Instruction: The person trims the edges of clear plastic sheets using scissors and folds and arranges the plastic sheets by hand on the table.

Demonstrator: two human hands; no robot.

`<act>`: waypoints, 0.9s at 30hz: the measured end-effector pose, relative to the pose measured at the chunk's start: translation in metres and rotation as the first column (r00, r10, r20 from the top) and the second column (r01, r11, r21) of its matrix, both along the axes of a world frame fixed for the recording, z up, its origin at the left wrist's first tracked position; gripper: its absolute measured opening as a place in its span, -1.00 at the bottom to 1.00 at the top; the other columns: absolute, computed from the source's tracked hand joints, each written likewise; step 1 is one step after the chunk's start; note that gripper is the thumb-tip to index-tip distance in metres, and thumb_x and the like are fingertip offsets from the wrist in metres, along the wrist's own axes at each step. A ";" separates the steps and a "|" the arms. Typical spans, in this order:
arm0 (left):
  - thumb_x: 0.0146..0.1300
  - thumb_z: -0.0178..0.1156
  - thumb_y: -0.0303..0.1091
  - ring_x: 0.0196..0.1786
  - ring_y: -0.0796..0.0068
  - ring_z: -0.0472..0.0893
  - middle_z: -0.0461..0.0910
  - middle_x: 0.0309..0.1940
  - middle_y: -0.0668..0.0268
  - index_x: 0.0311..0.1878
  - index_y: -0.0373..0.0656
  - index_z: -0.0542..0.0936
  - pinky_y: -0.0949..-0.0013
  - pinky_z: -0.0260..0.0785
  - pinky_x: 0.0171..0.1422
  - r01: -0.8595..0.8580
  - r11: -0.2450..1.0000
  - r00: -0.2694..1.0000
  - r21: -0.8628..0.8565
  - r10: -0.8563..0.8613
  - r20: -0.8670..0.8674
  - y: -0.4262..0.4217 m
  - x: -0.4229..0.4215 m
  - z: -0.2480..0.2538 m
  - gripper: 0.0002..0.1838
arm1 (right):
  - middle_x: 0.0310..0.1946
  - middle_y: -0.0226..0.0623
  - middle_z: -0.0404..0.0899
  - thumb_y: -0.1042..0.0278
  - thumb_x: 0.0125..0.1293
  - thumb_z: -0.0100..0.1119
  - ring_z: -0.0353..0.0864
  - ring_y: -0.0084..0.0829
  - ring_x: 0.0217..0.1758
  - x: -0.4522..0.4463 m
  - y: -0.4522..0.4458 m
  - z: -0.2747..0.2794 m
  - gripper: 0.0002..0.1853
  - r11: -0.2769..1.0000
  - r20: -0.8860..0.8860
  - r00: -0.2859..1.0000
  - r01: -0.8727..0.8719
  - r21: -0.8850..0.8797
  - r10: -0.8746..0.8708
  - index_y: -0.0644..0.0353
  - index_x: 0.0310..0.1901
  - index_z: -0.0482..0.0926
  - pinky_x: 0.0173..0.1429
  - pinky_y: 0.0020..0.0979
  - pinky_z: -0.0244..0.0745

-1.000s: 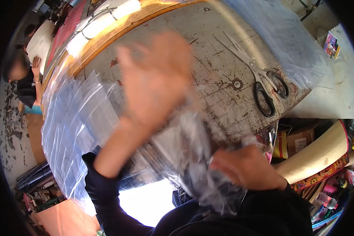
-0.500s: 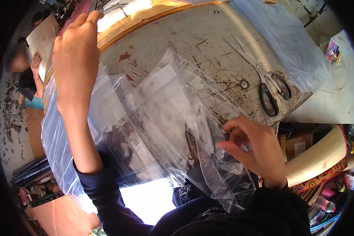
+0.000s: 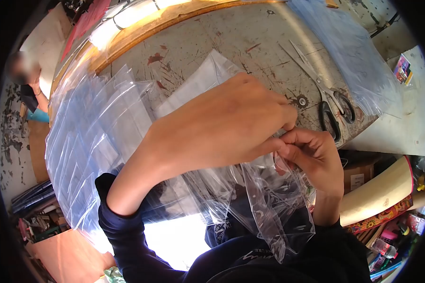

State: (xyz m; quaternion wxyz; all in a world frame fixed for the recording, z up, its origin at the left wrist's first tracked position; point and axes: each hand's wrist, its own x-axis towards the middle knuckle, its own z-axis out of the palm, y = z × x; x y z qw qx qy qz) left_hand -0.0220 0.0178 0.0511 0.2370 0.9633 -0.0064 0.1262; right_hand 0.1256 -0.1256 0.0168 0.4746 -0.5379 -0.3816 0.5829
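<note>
My left hand (image 3: 217, 127) reaches across to the right, its fingertips pinched together beside those of my right hand (image 3: 316, 155). Both hands meet at the upper edge of a crumpled clear plastic sheet (image 3: 274, 203), which hangs below them over my lap. More clear plastic (image 3: 205, 75) lies under my left forearm. Fanned-out clear plastic pieces (image 3: 87, 146) cover the left side of the table. Scissors with black handles (image 3: 318, 82) lie partly open on the scratched table (image 3: 184, 56), beyond my right hand.
Another stack of clear plastic (image 3: 349, 52) lies at the upper right. A wooden strip (image 3: 174, 18) runs along the far side. Rolled material (image 3: 378, 191) stands at the right. At the far left is another person (image 3: 38, 92).
My left hand has come from the upper left across to my right hand, and their fingertips now meet at the plastic. My right hand's fingers have closed.
</note>
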 end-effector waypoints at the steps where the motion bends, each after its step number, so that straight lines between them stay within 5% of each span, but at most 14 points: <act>1: 0.11 0.27 -0.37 -0.20 0.29 0.59 0.59 -0.39 0.29 -0.29 -0.15 0.57 0.20 0.30 0.03 -0.011 0.996 0.995 -0.089 0.003 -0.095 0.002 0.002 0.001 -0.88 | -0.56 -0.37 0.55 0.56 0.30 0.08 0.47 -0.67 -0.49 -0.001 -0.001 0.000 -0.91 1.000 -0.001 1.000 -0.001 -0.004 0.001 0.38 -0.30 0.57 -0.37 -0.61 0.38; 4: 0.11 0.27 -0.36 -0.28 0.33 0.60 0.57 -0.46 0.33 -0.35 -0.15 0.54 0.24 0.30 -0.05 0.001 0.982 0.993 -0.191 -0.023 -0.114 0.010 0.001 -0.012 -0.88 | -0.56 -0.36 0.54 0.53 0.30 0.10 0.46 -0.63 -0.50 -0.001 -0.006 0.001 -0.92 0.993 0.214 0.971 0.098 0.067 -0.110 0.35 -0.27 0.56 -0.35 -0.57 0.41; 6: 0.10 0.27 -0.37 -0.33 0.35 0.60 0.57 -0.48 0.34 -0.38 -0.16 0.54 0.27 0.31 -0.10 0.030 0.978 0.999 -0.204 -0.038 -0.035 0.012 0.001 -0.022 -0.88 | -0.34 -0.20 0.55 0.47 0.28 0.14 0.54 -0.39 -0.30 0.007 -0.006 0.001 -0.84 0.881 0.664 0.582 0.266 0.391 -0.471 0.30 -0.13 0.52 -0.14 -0.40 0.45; 7: 0.11 0.27 -0.37 -0.36 0.34 0.60 0.57 -0.49 0.32 -0.39 -0.18 0.54 0.28 0.32 -0.13 0.033 0.974 0.999 -0.223 -0.041 -0.032 0.012 0.002 -0.025 -0.88 | -0.34 -0.20 0.55 0.47 0.28 0.14 0.54 -0.39 -0.30 0.017 -0.007 0.000 -0.84 0.883 0.666 0.581 0.265 0.389 -0.468 0.30 -0.13 0.52 -0.14 -0.40 0.45; 9: 0.11 0.27 -0.38 -0.39 0.34 0.61 0.57 -0.50 0.29 -0.43 -0.22 0.55 0.32 0.36 -0.23 0.038 0.966 0.998 -0.255 -0.047 -0.029 0.012 0.004 -0.030 -0.87 | -0.08 -0.07 0.43 0.42 0.24 0.18 0.45 -0.11 -0.01 0.044 -0.013 -0.005 -0.67 0.896 0.897 -0.028 0.047 0.441 -0.440 0.24 0.04 0.44 0.10 -0.22 0.35; 11: 0.11 0.27 -0.38 -0.39 0.34 0.62 0.58 -0.50 0.28 -0.42 -0.23 0.55 0.32 0.38 -0.24 0.045 0.962 0.998 -0.268 -0.054 -0.028 0.014 0.004 -0.032 -0.86 | 0.04 -0.02 0.31 0.41 0.18 0.23 0.31 0.04 0.14 0.056 -0.023 -0.009 -0.56 0.957 0.960 0.035 0.096 0.274 -0.279 0.21 0.11 0.39 0.20 -0.13 0.24; 13: 0.12 0.27 -0.36 -0.39 0.36 0.61 0.58 -0.50 0.29 -0.42 -0.22 0.55 0.33 0.37 -0.22 0.039 0.954 0.998 -0.298 -0.053 -0.036 0.014 0.003 -0.033 -0.86 | -0.01 -0.04 0.37 0.41 0.16 0.25 0.38 -0.02 0.08 0.063 -0.025 -0.008 -0.54 0.953 0.953 -0.013 0.029 0.302 -0.302 0.18 0.11 0.40 0.13 -0.16 0.31; 16: 0.16 0.25 -0.33 -0.37 0.40 0.61 0.58 -0.49 0.33 -0.40 -0.18 0.55 0.32 0.32 -0.10 0.034 0.972 0.997 -0.233 -0.050 -0.062 0.013 0.002 -0.029 -0.86 | -0.10 -0.04 0.43 0.40 0.17 0.25 0.45 -0.09 0.01 0.067 -0.027 -0.003 -0.54 0.976 0.970 0.118 0.060 0.208 -0.214 0.15 0.12 0.40 0.06 -0.20 0.35; 19: 0.21 0.22 -0.28 -0.35 0.45 0.60 0.58 -0.49 0.38 -0.38 -0.13 0.55 0.30 0.23 0.03 -0.014 0.989 0.983 -0.144 -0.013 -0.184 0.012 0.000 -0.021 -0.86 | -0.25 -0.14 0.44 0.58 0.18 0.16 0.50 -0.31 -0.20 0.071 -0.027 0.000 -0.52 0.973 0.969 0.136 0.139 0.187 -0.206 0.17 0.17 0.38 -0.06 -0.31 0.40; 22: 0.24 0.19 -0.27 -0.33 0.49 0.60 0.58 -0.49 0.44 -0.37 -0.12 0.54 0.28 0.17 0.08 0.005 0.983 0.983 -0.183 -0.038 -0.179 0.012 0.000 -0.022 -0.85 | -0.33 -0.18 0.45 0.56 0.15 0.18 0.47 -0.40 -0.29 0.086 -0.033 0.008 -0.48 0.982 0.940 0.313 0.164 0.088 -0.137 0.21 0.20 0.36 -0.15 -0.38 0.40; 23: 0.24 0.19 -0.28 -0.34 0.49 0.60 0.59 -0.50 0.44 -0.38 -0.12 0.53 0.28 0.19 0.06 -0.009 0.975 0.975 -0.224 -0.041 -0.217 0.013 0.000 -0.021 -0.85 | -0.35 -0.21 0.45 0.50 0.13 0.22 0.46 -0.41 -0.33 0.092 -0.039 0.008 -0.43 0.972 0.644 0.729 0.203 0.119 -0.231 0.24 0.22 0.33 -0.19 -0.42 0.40; 24: 0.24 0.19 -0.29 -0.35 0.50 0.60 0.59 -0.51 0.45 -0.39 -0.13 0.53 0.27 0.21 0.03 -0.025 0.965 0.966 -0.262 -0.044 -0.254 0.014 0.000 -0.020 -0.84 | -0.36 -0.22 0.45 0.47 0.12 0.24 0.46 -0.42 -0.35 0.091 -0.043 0.009 -0.40 0.967 0.425 0.868 0.221 0.128 -0.255 0.25 0.23 0.32 -0.21 -0.44 0.39; 25: 0.24 0.19 -0.29 -0.35 0.50 0.60 0.59 -0.51 0.45 -0.39 -0.13 0.53 0.27 0.21 0.03 -0.028 0.963 0.967 -0.267 -0.041 -0.250 0.015 0.001 -0.020 -0.84 | -0.37 -0.23 0.45 0.43 0.10 0.26 0.45 -0.43 -0.37 0.090 -0.047 0.011 -0.37 0.961 0.179 0.947 0.248 0.122 -0.267 0.27 0.24 0.30 -0.23 -0.47 0.39; 27: 0.25 0.18 -0.30 -0.38 0.49 0.61 0.59 -0.54 0.45 -0.41 -0.13 0.52 0.26 0.25 0.00 -0.037 0.932 0.956 -0.361 -0.073 -0.284 0.016 0.002 -0.022 -0.84 | -0.40 -0.27 0.43 0.23 0.03 0.35 0.44 -0.47 -0.41 0.067 -0.067 0.016 -0.34 0.951 0.046 0.954 0.300 -0.070 -0.297 0.31 0.14 0.32 -0.29 -0.51 0.38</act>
